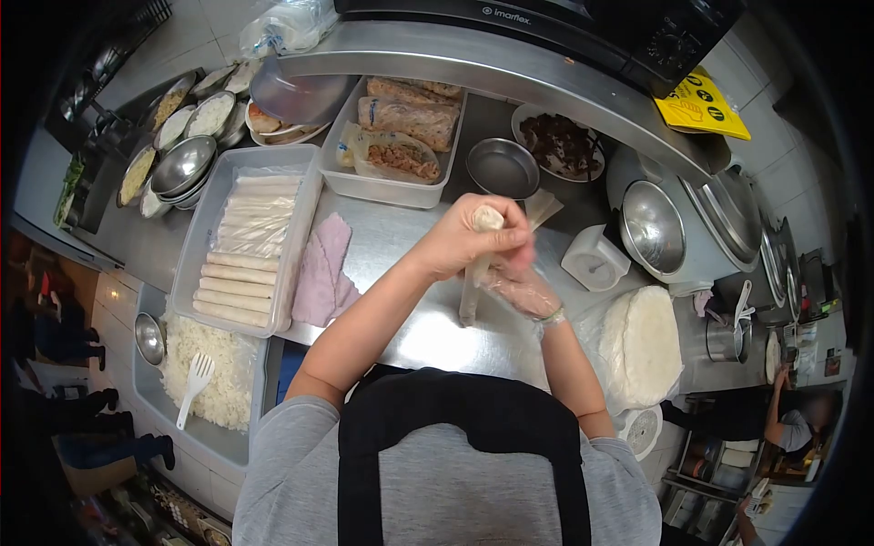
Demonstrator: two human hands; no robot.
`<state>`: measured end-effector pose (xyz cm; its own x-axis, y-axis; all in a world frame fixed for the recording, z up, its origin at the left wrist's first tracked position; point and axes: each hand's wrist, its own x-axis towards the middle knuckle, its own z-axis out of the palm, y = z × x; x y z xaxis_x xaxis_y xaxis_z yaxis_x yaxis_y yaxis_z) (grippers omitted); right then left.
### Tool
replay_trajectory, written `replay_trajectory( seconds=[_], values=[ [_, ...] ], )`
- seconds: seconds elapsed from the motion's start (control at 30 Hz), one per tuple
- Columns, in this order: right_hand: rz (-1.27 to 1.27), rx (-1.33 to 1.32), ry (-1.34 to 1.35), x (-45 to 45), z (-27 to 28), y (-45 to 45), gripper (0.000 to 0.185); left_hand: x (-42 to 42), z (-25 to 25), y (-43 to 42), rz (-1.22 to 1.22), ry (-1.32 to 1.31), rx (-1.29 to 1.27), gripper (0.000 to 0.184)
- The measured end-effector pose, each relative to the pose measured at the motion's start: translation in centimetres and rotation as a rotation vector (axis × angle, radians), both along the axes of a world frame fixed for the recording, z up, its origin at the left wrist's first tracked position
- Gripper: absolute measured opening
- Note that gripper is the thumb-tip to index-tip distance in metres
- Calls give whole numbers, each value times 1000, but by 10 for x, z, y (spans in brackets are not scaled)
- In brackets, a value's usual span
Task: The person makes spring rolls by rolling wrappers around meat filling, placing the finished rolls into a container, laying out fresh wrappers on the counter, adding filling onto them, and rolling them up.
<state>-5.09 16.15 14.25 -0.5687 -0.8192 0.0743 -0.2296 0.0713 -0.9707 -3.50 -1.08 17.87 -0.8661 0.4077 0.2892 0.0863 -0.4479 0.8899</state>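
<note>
We have our left hand (pixel 462 240) curled around a pale roll (pixel 489 218), its end showing above the fist, probably to keep it snug. Our gloved right hand (pixel 524 291) sits just below; blur means we cannot tell whether it grips. Left of the hands, similar rolls (pixel 235 288) lie parallel in a tub (pixel 292 246), seemingly to stay straight.

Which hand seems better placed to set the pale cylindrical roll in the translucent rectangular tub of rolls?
Probably the left hand: it grips the roll, nearer the tub; the clear-gloved right hand lies farther.
</note>
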Motion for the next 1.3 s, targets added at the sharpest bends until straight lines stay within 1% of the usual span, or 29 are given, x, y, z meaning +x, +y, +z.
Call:
replay_trajectory(
  seconds=[0.03,0.07,0.1,0.13,0.2,0.23,0.27,0.3,0.33,0.37,0.43,0.5,0.57,0.63,0.7,0.73,0.77,0.8,0.83,0.87,0.93,0.97,1.03,1.07,1.13,1.17,1.23,1.27,1.3],
  values=[
    [2,-1,1,0,7,0,32,3,2,-1,2,1,-1,20],
    [-190,-120,100,-2,13,2,34,8,3,0,68,-49,-36,12],
    [-382,-236,198,-2,21,4,36,11,5,1,134,-100,-70,20],
    [-383,-234,197,-2,29,7,36,11,4,1,133,-101,-69,20],
    [-348,-340,706,-1,49,12,38,10,2,2,238,135,-317,17],
    [-281,-279,764,3,60,11,39,11,3,5,233,136,-317,17],
    [-285,-278,766,4,62,9,39,13,4,10,272,143,-277,11],
    [-271,-198,803,4,65,8,38,15,6,13,313,151,-237,7],
    [-255,-118,838,4,66,5,38,13,3,13,315,153,-237,7],
    [-250,-120,840,4,66,3,38,12,-3,12,317,136,-245,6],
    [-282,21,1109,3,65,-1,34,13,-1,10,327,116,-251,10],
    [-275,10,1132,0,66,-5,33,16,5,8,302,101,-331,11],
    [-270,-7,1159,-1,65,-7,31,13,-5,9,316,111,-311,11],
    [-244,-222,589,-2,57,-7,32,13,-4,11,325,119,-293,11],
    [-233,-252,583,-2,51,-10,32,13,-1,13,399,176,-250,11],
    [-224,-282,574,-1,50,-10,32,13,-2,12,398,175,-250,11],
    [-227,-281,574,-2,53,-9,32,12,-3,9,325,118,-233,6],
    [-224,-133,830,-4,58,-9,34,11,-4,7,251,60,-216,6],
    [-216,22,1082,-5,61,-8,35,10,-6,6,248,59,-216,6],
    [-218,21,1083,-6,58,-8,35,8,-7,4,262,58,-281,5],
    [-206,-265,713,-11,45,-9,44,7,-5,2,275,61,-352,5],
    [-205,-269,714,-9,37,-14,44,7,-4,1,332,85,-356,12],
    [-385,-596,0,3,17,-26,52,9,3,1,448,135,-358,35],
    [-413,-419,191,7,4,-25,51,11,7,2,447,137,-358,35],
    [-263,-170,4,6,-11,-18,43,16,14,6,451,129,-172,57],
    [-269,-169,1,4,-16,-12,43,15,12,4,382,135,-156,69],
    [-110,-122,-170,1,-12,-9,32,11,13,0,330,133,-126,71],
    [-105,-122,-171,0,-9,-9,32,9,14,-2,284,135,-96,72],
    [21,-153,-216,0,-6,-8,30,5,11,-1,210,41,58,48]
  ],
)
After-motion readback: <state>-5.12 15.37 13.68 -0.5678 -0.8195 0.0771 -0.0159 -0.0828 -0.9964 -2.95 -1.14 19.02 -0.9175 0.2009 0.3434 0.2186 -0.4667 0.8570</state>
